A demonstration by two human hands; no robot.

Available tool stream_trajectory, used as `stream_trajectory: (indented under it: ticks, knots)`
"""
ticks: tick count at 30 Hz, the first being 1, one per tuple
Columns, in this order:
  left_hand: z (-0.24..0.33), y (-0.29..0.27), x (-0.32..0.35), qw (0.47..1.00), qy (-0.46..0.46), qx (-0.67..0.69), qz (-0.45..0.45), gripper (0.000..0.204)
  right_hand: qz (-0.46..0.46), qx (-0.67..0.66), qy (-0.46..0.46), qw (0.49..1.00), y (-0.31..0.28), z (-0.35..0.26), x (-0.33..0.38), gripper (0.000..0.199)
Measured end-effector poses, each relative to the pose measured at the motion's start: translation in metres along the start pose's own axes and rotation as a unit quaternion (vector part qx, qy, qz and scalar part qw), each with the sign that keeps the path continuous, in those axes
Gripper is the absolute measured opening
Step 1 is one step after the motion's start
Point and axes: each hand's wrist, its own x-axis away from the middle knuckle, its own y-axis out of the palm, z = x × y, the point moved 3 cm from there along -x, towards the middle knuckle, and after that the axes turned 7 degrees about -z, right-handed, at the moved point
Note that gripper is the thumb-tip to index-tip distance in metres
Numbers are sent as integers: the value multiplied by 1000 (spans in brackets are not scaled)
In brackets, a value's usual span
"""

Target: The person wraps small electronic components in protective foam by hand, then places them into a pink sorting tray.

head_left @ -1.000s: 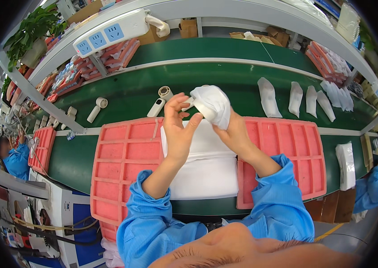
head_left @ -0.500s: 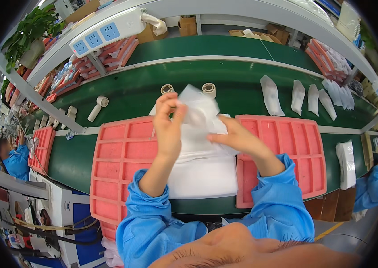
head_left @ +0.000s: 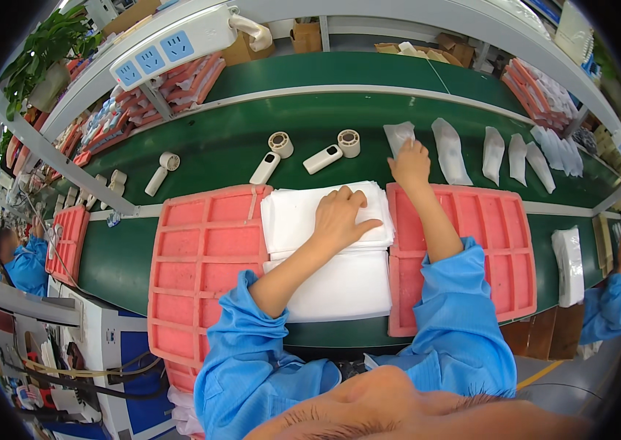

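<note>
My left hand lies with fingers spread on a stack of thin white sleeves, holding nothing. At the far side, my right hand has its fingers closed over the near end of a translucent white sleeve, which rests on the green belt. What is inside that sleeve is hard to make out. Left of it lie two bare white handheld devices with round, ringed heads, probably small fans: one device nearer, another device further left. A second white stack lies closer to me.
Pink foam trays with compartments flank the stacks, a left tray and a right tray. Several filled sleeves lie along the belt at right. A power strip hangs above. Co-workers in blue sit at both sides.
The sleeve held up between both hands is now down on the belt at the far right, under my right hand. My left hand has dropped onto the white stack.
</note>
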Motion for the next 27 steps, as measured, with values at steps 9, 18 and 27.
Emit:
stream_trajectory:
  ticks: [9,18,27]
  knots:
    - [-3,13,-8,997,43,54,21,16,-82,-279,-121,949,79,-29,-81,76]
    - [-45,-2,-10,913,-67,402,-36,8,34,-477,-93,873,-75,-21,-7,56]
    - [-31,-55,-7,856,-47,514,33,11,50,-522,-238,818,-163,2,82,52]
